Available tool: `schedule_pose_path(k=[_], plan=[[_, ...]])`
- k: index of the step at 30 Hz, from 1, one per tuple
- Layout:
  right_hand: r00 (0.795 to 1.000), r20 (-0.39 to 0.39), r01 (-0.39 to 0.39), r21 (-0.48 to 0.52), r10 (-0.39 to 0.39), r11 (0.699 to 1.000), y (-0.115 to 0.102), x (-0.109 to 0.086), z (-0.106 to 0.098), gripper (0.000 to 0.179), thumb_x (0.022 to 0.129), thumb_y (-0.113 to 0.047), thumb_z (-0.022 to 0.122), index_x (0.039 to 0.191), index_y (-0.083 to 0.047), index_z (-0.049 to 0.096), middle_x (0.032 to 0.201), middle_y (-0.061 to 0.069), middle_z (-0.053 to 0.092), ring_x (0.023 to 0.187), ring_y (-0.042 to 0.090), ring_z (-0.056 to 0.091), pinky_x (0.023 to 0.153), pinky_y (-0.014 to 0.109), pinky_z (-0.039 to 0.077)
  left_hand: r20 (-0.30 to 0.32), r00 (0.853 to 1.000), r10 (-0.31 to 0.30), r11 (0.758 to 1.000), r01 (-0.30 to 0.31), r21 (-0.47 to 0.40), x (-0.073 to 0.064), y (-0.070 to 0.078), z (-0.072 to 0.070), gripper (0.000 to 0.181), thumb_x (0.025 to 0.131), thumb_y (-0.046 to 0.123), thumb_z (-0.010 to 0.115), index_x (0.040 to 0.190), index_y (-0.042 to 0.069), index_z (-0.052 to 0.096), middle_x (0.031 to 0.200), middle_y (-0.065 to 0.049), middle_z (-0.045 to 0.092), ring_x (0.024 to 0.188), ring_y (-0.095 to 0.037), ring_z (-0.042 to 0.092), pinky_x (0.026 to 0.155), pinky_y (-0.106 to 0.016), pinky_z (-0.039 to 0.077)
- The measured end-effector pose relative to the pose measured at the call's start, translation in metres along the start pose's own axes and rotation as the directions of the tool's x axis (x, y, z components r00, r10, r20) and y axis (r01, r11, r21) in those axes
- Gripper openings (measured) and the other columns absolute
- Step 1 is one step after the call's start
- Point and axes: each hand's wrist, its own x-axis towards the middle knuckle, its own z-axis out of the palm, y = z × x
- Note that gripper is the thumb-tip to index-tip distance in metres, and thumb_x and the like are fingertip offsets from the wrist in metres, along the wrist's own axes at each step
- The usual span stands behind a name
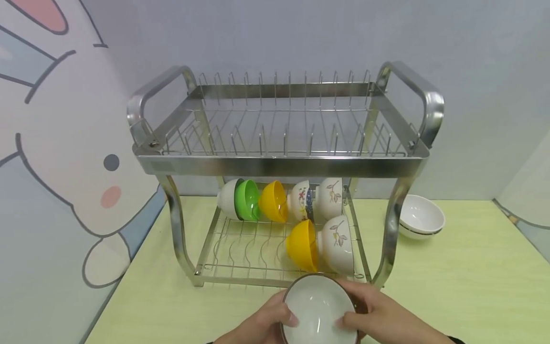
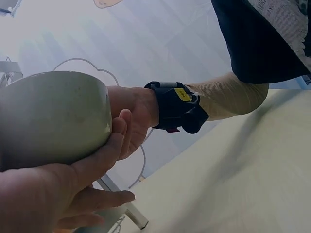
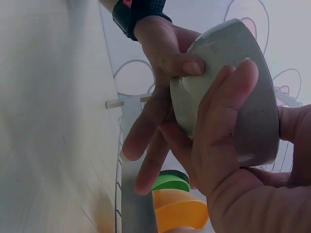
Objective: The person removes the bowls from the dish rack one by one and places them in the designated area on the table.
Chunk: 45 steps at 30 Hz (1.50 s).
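A white bowl (image 1: pixel 318 306) with a thin dark rim is held between both hands at the front, its inside facing up toward the head camera. My left hand (image 1: pixel 272 317) grips its left side, thumb over the rim onto the inner wall. On the right side my right hand (image 1: pixel 378 310) grips it the same way, thumb inside and fingers beneath. The wrist views show the bowl's plain pale outside (image 2: pixel 53 119), with fingers spread under it. Just beyond it, a yellow bowl (image 1: pixel 302 246) and a white floral bowl (image 1: pixel 337 244) stand on edge in the rack's lower tier.
A two-tier metal dish rack (image 1: pixel 281 166) stands on the pale green table (image 1: pixel 477 286). The lower tier's back row holds several bowls, among them a green bowl (image 1: pixel 248 200) and a yellow bowl (image 1: pixel 273 201). White stacked bowls (image 1: pixel 421 217) sit right of the rack.
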Motion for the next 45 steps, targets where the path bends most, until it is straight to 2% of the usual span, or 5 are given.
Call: schedule_pose_path(k=[11, 18, 29, 36, 45], plan=[[0.991, 0.03, 0.127, 0.039, -0.128, 0.991, 0.015, -0.002, 0.0, 0.045, 0.081, 0.009, 0.052, 0.125, 0.001, 0.053, 0.107, 0.018, 0.064, 0.085, 0.026, 0.06, 0.071, 0.028, 0.055, -0.041, 0.992, -0.117, 0.992, 0.114, -0.063, -0.001, -0.02, -0.007, 0.066, 0.078, 0.021, 0.043, 0.138, 0.012, 0.019, 0.12, -0.014, 0.046, 0.101, -0.026, 0.053, 0.088, -0.04, 0.046], [0.991, -0.034, 0.127, -0.014, -0.127, 0.992, 0.007, -0.007, -0.001, 0.037, 0.08, 0.007, 0.053, 0.115, -0.001, 0.057, 0.092, 0.014, 0.066, 0.074, 0.02, 0.06, 0.055, 0.023, 0.054, 0.056, 0.998, -0.031, 0.997, 0.035, -0.075, 0.008, -0.01, -0.001, 0.059, 0.083, 0.024, 0.044, 0.138, 0.012, 0.024, 0.125, -0.011, 0.045, 0.106, -0.029, 0.051, 0.09, -0.043, 0.045], [0.995, -0.061, 0.084, 0.094, -0.079, 0.992, -0.018, -0.028, -0.018, 0.043, 0.085, 0.01, 0.048, 0.127, 0.002, 0.05, 0.104, 0.027, 0.061, 0.079, 0.036, 0.061, 0.055, 0.031, 0.057, 0.207, 0.968, 0.139, 0.988, -0.122, -0.094, 0.015, 0.016, -0.006, 0.056, 0.099, 0.039, 0.031, 0.147, 0.014, 0.021, 0.146, -0.016, 0.03, 0.124, -0.035, 0.036, 0.095, -0.054, 0.037], [0.983, -0.033, 0.186, 0.158, -0.183, 0.97, -0.025, -0.053, -0.042, 0.047, 0.087, 0.017, 0.039, 0.131, 0.001, 0.045, 0.104, 0.029, 0.06, 0.07, 0.036, 0.063, 0.051, 0.03, 0.058, 0.054, 0.964, 0.259, 0.964, -0.254, -0.08, 0.019, 0.041, -0.022, 0.051, 0.097, 0.024, 0.041, 0.144, 0.005, 0.031, 0.14, -0.025, 0.036, 0.125, -0.047, 0.031, 0.097, -0.052, 0.039], [0.952, -0.049, 0.307, 0.196, -0.303, 0.931, -0.029, -0.087, -0.075, 0.054, 0.088, 0.021, 0.026, 0.131, -0.004, 0.047, 0.104, 0.017, 0.064, 0.067, 0.035, 0.064, 0.039, 0.036, 0.052, -0.246, 0.89, 0.384, 0.923, -0.373, 0.09, 0.041, 0.051, -0.038, 0.028, 0.093, 0.012, 0.056, 0.118, -0.001, 0.055, 0.126, -0.022, 0.048, 0.109, -0.038, 0.05, 0.089, -0.037, 0.047]])
